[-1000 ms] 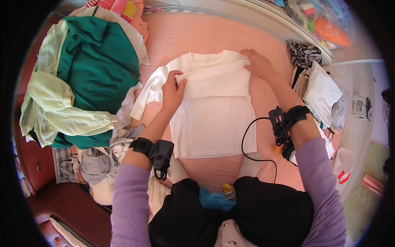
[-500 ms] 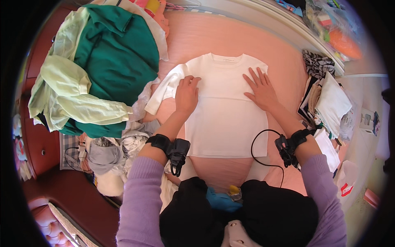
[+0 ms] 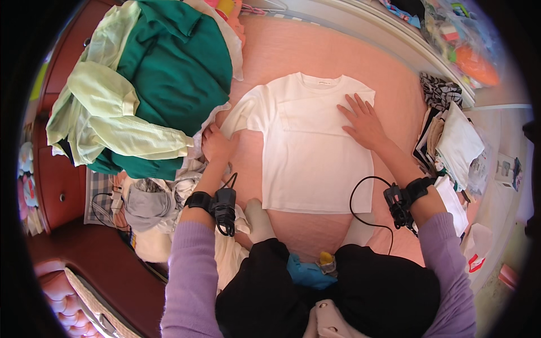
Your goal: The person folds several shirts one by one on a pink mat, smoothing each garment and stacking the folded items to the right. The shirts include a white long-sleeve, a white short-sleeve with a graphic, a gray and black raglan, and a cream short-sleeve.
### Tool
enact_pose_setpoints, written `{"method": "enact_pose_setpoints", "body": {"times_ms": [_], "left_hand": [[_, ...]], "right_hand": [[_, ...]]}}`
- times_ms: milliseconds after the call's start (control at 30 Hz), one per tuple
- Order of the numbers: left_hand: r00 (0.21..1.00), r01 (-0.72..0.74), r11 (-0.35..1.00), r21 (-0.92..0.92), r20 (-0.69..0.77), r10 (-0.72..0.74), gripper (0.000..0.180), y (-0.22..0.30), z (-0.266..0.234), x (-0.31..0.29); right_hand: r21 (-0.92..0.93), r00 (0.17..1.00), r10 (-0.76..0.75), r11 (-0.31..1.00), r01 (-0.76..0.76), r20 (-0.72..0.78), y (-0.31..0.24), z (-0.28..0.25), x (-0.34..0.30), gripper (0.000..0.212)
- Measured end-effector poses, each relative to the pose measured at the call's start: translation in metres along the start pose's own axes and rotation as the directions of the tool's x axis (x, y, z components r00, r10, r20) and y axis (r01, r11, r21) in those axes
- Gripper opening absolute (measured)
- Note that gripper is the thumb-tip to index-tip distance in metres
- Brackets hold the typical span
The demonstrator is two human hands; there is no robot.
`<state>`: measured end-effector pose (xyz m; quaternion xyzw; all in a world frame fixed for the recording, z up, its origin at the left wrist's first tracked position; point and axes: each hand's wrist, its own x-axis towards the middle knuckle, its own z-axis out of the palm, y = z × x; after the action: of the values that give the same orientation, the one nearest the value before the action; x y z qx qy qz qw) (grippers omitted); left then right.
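A white long-sleeved shirt [image 3: 315, 169] lies spread on the pink bedding, its neckline at the far end. Its right side runs straight down, and a folded layer shows across the chest. The left sleeve [image 3: 248, 112] reaches out to the left. At that sleeve's end is my left hand [image 3: 220, 145], fingers curled around the cuff, which they partly hide. My right hand [image 3: 363, 123] rests flat on the shirt's upper right, fingers spread.
A green garment [image 3: 174, 73] and a pale yellow one [image 3: 107, 96] are heaped at the far left. Grey and white clothes [image 3: 149, 203] lie below them. Folded clothes [image 3: 456, 141] are stacked at the right. A black cable [image 3: 352, 197] loops near my right wrist.
My left hand has moved left from the shirt's chest to the end of the left sleeve and closed there. My right hand stays flat on the shirt.
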<state>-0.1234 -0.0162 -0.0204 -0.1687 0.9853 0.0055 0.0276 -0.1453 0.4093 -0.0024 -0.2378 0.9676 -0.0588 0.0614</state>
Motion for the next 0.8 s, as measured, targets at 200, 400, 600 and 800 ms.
{"method": "enact_pose_setpoints", "body": {"times_ms": [200, 400, 600, 800], "left_hand": [[0.968, 0.211, 0.883, -0.419, 0.213, -0.130, 0.047, -0.025, -0.002, 0.015], [0.994, -0.112, 0.650, -0.751, -0.095, 0.061, 0.025, 0.028, -0.050, 0.004], [0.747, 0.412, -0.109, -0.905, 0.267, 0.609, 0.033, 0.113, -0.115, -0.035], [0.681, 0.347, 0.128, -0.929, 0.344, 0.647, 0.032, 0.113, -0.090, -0.060]], "right_hand": [[0.057, 0.996, -0.090, 0.994, 0.091, -0.013, -0.015, -0.002, 0.002, 0.056], [0.619, 0.993, -0.117, 0.781, 0.079, 0.021, -0.049, -0.032, 0.022, 0.054], [0.799, 0.895, -0.228, -0.404, -0.444, 0.382, -0.098, -0.061, 0.044, 0.051], [0.725, 0.873, -0.124, -0.509, -0.464, 0.472, -0.089, -0.064, 0.038, 0.055]]}}
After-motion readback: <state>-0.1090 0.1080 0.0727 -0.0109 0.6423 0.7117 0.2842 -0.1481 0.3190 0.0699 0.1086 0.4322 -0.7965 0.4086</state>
